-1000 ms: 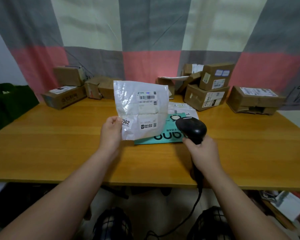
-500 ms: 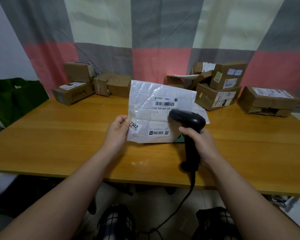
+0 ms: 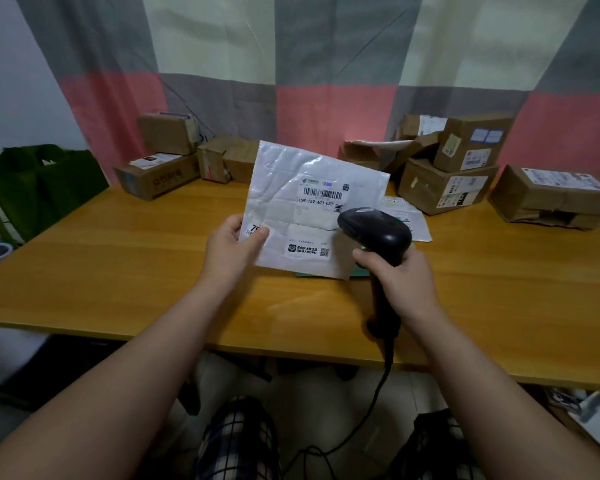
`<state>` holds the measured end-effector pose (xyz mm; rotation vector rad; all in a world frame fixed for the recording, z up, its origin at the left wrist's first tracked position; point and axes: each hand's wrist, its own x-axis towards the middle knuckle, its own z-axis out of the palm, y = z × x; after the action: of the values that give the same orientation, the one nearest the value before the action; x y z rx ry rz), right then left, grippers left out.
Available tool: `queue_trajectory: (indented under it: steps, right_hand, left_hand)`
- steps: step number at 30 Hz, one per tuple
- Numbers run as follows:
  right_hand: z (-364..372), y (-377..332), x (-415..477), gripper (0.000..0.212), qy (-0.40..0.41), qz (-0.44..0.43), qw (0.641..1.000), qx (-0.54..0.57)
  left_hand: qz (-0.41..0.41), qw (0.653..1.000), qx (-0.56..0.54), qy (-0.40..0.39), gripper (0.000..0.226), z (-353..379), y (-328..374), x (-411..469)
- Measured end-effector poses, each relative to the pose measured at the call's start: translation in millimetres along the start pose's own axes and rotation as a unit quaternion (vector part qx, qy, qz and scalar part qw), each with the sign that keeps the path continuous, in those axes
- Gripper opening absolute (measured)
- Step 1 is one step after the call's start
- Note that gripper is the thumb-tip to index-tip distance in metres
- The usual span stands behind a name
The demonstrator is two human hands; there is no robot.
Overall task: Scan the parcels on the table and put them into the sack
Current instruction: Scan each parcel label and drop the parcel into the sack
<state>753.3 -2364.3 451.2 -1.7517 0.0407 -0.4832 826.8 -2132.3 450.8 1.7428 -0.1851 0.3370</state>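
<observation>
My left hand (image 3: pixel 230 247) pinches the lower left corner of a white plastic mailer (image 3: pixel 309 206) and holds it upright above the wooden table (image 3: pixel 125 271), its barcode label facing me. My right hand (image 3: pixel 400 282) grips a black corded barcode scanner (image 3: pixel 378 233), whose head is just in front of the mailer's right side. A green mailer (image 3: pixel 359 271) lies flat on the table, mostly hidden behind the white one. The dark green sack (image 3: pixel 35 185) stands off the table's left end.
Cardboard parcels line the table's back edge: a group at the left (image 3: pixel 163 168) and a stack at the right (image 3: pixel 458 168), with one more box (image 3: pixel 551 199) far right. A flat white parcel (image 3: pixel 409 220) lies behind the scanner. The scanner cable (image 3: pixel 378 393) hangs over the front edge.
The scanner has risen from a low position to the mailer's label area. My left hand has tilted the mailer a little, and its thumb now covers part of the corner sticker.
</observation>
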Motion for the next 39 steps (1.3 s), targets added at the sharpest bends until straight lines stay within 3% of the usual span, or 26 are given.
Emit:
queue_trajectory:
  steps: [2, 5, 9, 29, 34, 39]
  right_hand:
    - [0.1, -2.5, -4.1, 0.012, 0.007, -0.019, 1.0, -0.021]
    - [3.9, -5.9, -10.6, 0.014, 0.016, -0.043, 0.998, -0.038]
    - [13.4, -17.2, -16.1, 0.016, 0.021, -0.062, 0.997, -0.038]
    - [26.0, -23.5, -25.2, 0.017, -0.014, -0.041, 0.998, -0.042]
    - [44.6, -28.2, -38.4, 0.016, -0.075, -0.053, 0.996, -0.003]
    - [102.8, -44.0, -69.9, 0.011, -0.186, -0.051, 0.979, 0.071]
  left_hand:
    - [0.003, 1.0, 0.01, 0.009, 0.007, -2.8, -4.3, 0.6]
    - [0.003, 0.999, 0.028, 0.028, 0.016, -6.6, -8.6, 1.2]
    - [0.013, 0.999, 0.027, 0.036, 0.006, -8.8, -11.3, -0.5]
    - [-0.004, 0.998, -0.019, 0.053, 0.013, -13.4, -11.4, -12.5]
    - [0.012, 0.99, -0.021, 0.136, 0.016, -54.2, -4.1, -45.8]
    - [-0.003, 0.969, 0.01, 0.248, 0.009, -131.2, -8.9, -118.6]
